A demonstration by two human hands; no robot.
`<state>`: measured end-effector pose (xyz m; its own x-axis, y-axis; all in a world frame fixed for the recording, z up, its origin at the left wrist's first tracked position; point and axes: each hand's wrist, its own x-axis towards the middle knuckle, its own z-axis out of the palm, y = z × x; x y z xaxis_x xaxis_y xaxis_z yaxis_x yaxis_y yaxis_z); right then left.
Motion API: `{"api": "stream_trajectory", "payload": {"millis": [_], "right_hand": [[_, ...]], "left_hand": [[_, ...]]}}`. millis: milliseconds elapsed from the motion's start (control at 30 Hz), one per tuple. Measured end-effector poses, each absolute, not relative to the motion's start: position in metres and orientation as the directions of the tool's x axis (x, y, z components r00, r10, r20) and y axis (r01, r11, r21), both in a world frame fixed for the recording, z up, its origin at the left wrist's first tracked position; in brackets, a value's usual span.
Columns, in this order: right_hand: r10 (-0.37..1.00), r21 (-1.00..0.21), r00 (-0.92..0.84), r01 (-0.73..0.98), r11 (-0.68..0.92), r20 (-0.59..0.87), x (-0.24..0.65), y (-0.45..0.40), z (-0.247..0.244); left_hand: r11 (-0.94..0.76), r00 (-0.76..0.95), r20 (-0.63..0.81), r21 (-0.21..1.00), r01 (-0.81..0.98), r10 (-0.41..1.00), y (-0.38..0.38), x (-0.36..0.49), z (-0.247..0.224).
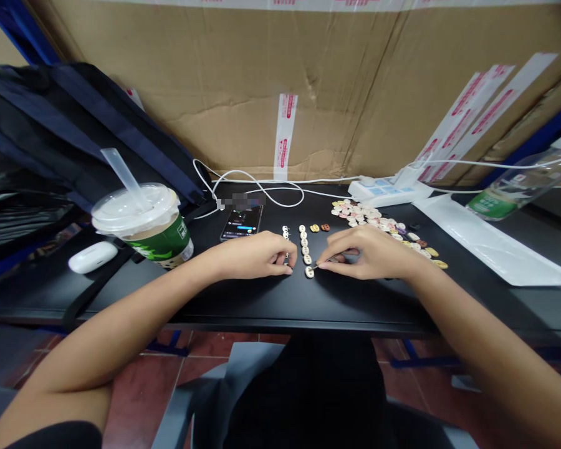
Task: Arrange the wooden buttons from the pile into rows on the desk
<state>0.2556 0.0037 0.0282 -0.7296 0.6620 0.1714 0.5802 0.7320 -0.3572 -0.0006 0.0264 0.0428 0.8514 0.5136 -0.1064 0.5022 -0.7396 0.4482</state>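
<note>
My right hand point(362, 252) is closed on slim dark tweezers point(315, 266), whose tip touches the lowest cream piece point(309, 272) of a short column. These small round-faced pieces look like little charms or buttons; several more cream ones point(305, 251) run up from it. Left of that column, my left hand point(266, 255) is curled, thumb and fingertips together, and whatever lies between them is too small to make out. It partly hides a row of small black-and-white pieces point(285, 232). One yellow piece point(315, 228) and one brown piece point(325, 227) lie above my right hand.
Behind my right hand spreads a heap of mixed pieces point(355, 213). A power strip point(388, 190), white cables, a white packet point(490, 240) and a bottle point(514, 187) are at right. A phone point(242, 221), drink cup point(143, 224), earbud case point(92, 257) and backpack point(121, 125) stand left.
</note>
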Motion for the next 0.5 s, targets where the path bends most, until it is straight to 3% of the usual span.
{"api": "stream_trajectory", "payload": {"millis": [333,500], "right_hand": [[0.67,-0.329,-0.71,0.592,0.736,0.22,0.26,0.006,0.027],[0.717,-0.23,-0.617,0.684,0.692,0.325,0.269,0.011,0.026]], "left_hand": [[-0.724,0.833,-0.091,0.448,0.524,0.546,0.029,-0.002,0.039],[-0.718,0.834,-0.073,0.471,0.512,0.546,0.029,-0.002,0.038]]}}
